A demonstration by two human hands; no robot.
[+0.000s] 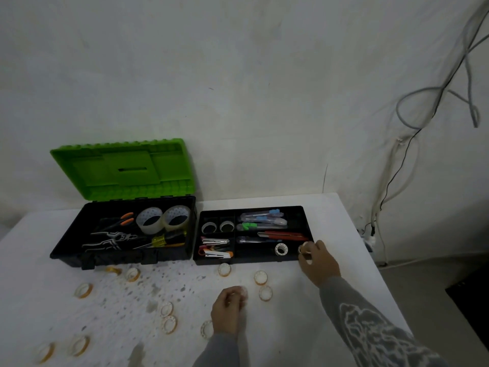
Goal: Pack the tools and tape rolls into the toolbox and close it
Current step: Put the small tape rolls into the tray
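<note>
The black toolbox [127,234] sits open on the white table [330,221], its green lid [124,168] tipped back toward the wall. Inside it lie two large clear tape rolls [161,219], orange-handled pliers [119,221], a black-and-white tool [113,241] and a yellow-handled screwdriver [164,241]. Just to the right of the toolbox, almost touching its side, rests the black organiser tray [252,256]; its compartments hold two small rolls [218,227], staplers [215,249], pens [262,221], a red utility knife [283,235] and one small white roll [281,249].

The right hand [317,263] is at the tray's right front corner, farthest from the toolbox, with its fingers closed around a small tape roll [305,249] held at the tray's rim. The left hand [229,309] rests on the table in front of the tray, fingers curled on another small roll [242,292] (only its edge shows, so how firm the grip is I cannot tell).

More small orange-tinted rolls are scattered on the table in front of the toolbox and tray: three [260,278] between the hands, one [207,329] just beside the left wrist, and others [83,290] spread across the speckled surface in front of the toolbox.
</note>
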